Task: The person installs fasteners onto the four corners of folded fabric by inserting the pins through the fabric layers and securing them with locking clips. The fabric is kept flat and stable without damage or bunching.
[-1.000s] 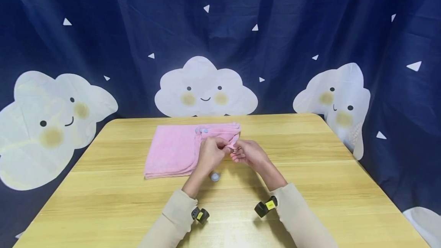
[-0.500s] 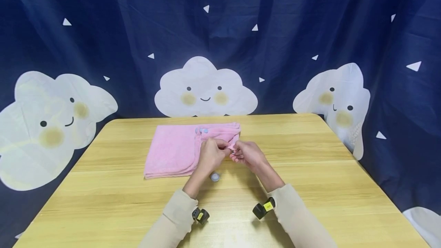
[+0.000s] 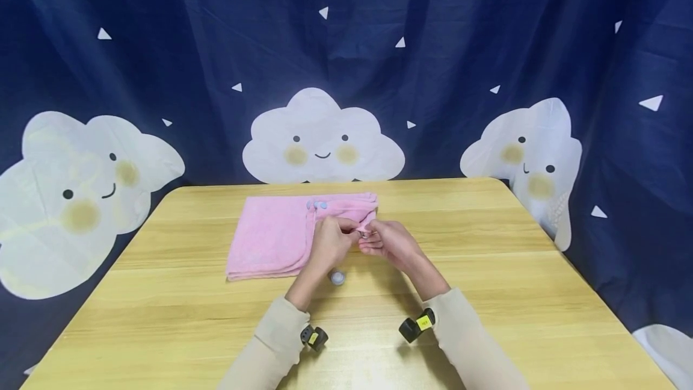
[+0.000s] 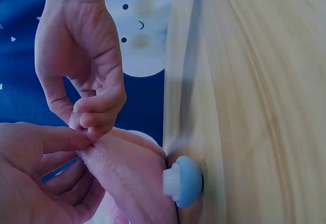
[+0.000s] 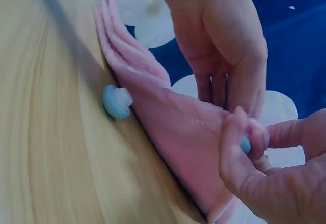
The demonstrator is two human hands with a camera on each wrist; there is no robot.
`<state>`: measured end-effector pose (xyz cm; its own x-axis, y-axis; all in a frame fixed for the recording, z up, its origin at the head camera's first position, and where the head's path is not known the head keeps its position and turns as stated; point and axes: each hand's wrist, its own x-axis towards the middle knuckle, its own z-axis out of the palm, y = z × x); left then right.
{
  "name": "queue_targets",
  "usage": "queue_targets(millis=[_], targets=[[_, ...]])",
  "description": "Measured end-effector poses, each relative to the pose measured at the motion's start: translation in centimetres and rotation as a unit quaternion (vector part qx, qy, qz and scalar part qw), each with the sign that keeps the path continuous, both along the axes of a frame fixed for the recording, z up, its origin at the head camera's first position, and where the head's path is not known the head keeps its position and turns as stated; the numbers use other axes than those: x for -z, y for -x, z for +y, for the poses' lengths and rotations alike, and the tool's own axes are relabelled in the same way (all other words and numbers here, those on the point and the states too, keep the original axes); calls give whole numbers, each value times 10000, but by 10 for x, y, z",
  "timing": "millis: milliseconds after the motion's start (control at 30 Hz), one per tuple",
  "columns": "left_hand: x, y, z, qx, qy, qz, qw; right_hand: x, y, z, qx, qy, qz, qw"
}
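A folded pink towel-like cloth [image 3: 271, 233] lies toward the back of the table. My left hand [image 3: 329, 244] pinches its near right corner between thumb and fingertips. Opposite it, my right hand [image 3: 397, 244] pinches the same raised corner, the two sets of fingertips almost touching. In the right wrist view a small blue piece [image 5: 245, 145] peeks out between the right fingers at the cloth edge; the rest of it is hidden. Beside the lifted cloth stands a mushroom-shaped fastener [image 4: 188, 182] with a blue dome and a white stem.
Small blue pieces [image 3: 320, 205] sit on the cloth near its back edge. The wooden table [image 3: 487, 294] reaches back to a dark blue curtain [image 3: 346, 47] with smiling clouds. A black wrist camera [image 3: 415, 325] is strapped at each sleeve.
My right hand shifts very slightly at the cloth corner, its fingers changing position a little. The left hand, the cloth and the loose fastener stay practically where they were.
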<state>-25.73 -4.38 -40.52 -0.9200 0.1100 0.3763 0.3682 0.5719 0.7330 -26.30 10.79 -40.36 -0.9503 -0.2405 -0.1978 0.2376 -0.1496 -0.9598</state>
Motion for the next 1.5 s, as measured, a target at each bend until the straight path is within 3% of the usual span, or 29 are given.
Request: queue_targets(millis=[467,700,1200,1500], targets=[[-1,2,-2,-202,-130,313,9992,-5,-1,7,-433,41,173,9989],[-2,1,-2,-69,-129,443,9989,-3,0,10,-599,-146,258,9978],[-5,0,-3,-69,-214,329,9992,-2,1,12,-792,-16,197,9967],[-4,1,-1,23,-314,451,9985,-1,3,10,-657,-38,201,9976]])
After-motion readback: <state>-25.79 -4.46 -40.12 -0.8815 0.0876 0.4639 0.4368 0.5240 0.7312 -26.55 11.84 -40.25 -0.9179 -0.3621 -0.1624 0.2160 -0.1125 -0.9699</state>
